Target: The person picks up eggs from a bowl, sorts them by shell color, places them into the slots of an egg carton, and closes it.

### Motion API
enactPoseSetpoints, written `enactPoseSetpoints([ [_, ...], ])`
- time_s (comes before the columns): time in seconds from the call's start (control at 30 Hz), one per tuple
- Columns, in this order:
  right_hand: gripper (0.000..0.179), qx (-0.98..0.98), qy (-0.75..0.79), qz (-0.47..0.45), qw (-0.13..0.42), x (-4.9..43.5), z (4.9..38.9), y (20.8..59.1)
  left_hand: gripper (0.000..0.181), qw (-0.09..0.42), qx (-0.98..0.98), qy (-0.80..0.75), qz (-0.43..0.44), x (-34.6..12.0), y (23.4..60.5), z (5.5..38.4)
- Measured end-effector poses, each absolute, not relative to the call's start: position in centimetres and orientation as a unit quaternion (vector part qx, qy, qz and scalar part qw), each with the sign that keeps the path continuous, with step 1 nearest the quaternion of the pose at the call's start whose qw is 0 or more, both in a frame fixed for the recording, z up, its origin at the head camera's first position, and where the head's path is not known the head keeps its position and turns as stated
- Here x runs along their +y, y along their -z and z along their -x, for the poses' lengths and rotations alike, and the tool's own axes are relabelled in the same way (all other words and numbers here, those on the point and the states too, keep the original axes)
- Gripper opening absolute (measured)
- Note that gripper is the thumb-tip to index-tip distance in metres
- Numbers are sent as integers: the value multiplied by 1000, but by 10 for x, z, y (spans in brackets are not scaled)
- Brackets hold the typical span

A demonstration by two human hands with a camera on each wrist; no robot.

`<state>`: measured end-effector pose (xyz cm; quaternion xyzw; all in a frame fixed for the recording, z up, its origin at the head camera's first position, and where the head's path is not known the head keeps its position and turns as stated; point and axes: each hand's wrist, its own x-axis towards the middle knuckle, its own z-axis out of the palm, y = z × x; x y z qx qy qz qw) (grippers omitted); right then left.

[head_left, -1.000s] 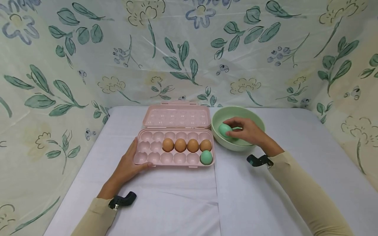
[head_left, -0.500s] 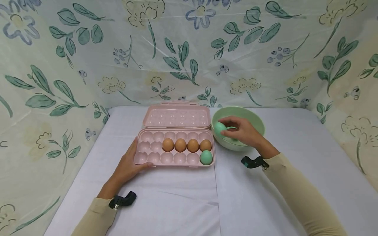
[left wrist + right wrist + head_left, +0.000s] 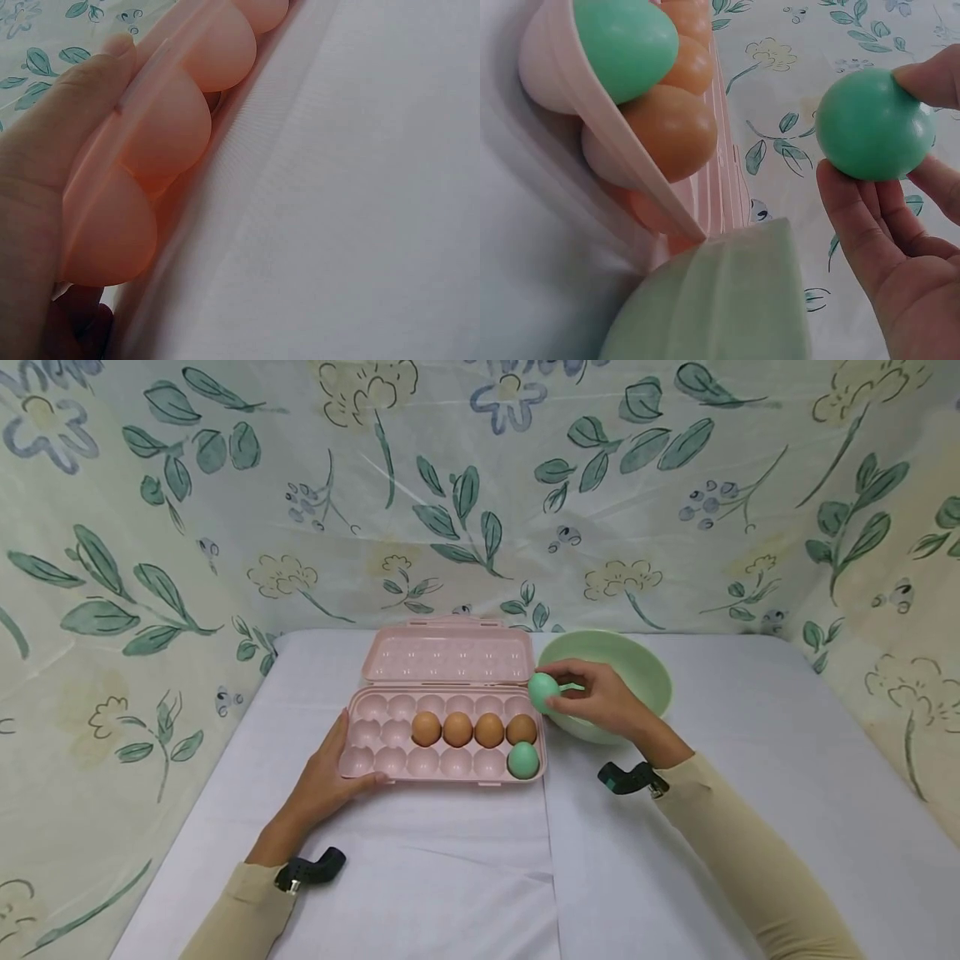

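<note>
A pink egg carton (image 3: 456,763) lies with its lid (image 3: 450,653) folded back. My left hand (image 3: 322,781) grips its front left corner, thumb over the front rim; in the left wrist view fingers curl below the cups (image 3: 169,124). Several brown eggs (image 3: 457,729) fill the right part of the middle row, and one green egg (image 3: 523,761) sits in the front right cup. My right hand (image 3: 596,696) pinches another green egg (image 3: 543,693) between thumb and fingertips, above the carton's right edge. The right wrist view shows this held egg (image 3: 874,124) apart from the carton.
A light green bowl (image 3: 645,672) stands just right of the carton, partly behind my right hand; its contents are hidden. White cloth (image 3: 450,877) covers the table. A floral curtain (image 3: 480,485) hangs along the back and sides.
My right hand has carried the green egg leftward, from over the bowl to the carton's right edge. The left hand and carton have stayed put.
</note>
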<state>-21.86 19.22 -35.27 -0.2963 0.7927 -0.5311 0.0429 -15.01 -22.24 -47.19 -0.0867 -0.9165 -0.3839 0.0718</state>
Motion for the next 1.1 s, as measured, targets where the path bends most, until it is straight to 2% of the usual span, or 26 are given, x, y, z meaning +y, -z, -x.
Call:
enactPoseSetpoints([
  [0.3,41,789,529,311,35,178,215,344,125,80,-917,378,95,-226,465,156],
  [0.8,43,778,538,316,75,157,199,361,127,82,-913,387,99,-226,473,151],
  [1.1,45,775,529,341,64,152,209,400,126,75,-912,391,99,-227,473,150],
])
